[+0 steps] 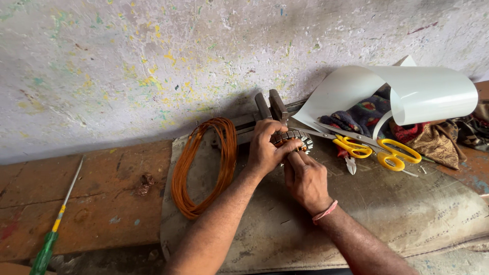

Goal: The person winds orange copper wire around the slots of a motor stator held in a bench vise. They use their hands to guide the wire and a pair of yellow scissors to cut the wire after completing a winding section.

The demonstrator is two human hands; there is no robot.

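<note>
My left hand (265,147) clamps the slotted motor stator (295,137) on the mat (387,203) beside the copper wire coil (204,168) while my right hand (305,178) pinches at its slots, mid-winding I judge, needing careful seating next.

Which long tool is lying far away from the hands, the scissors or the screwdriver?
The screwdriver. It has a green and yellow handle and lies alone at the far left of the bench. The yellow scissors lie just right of the hands.
</note>
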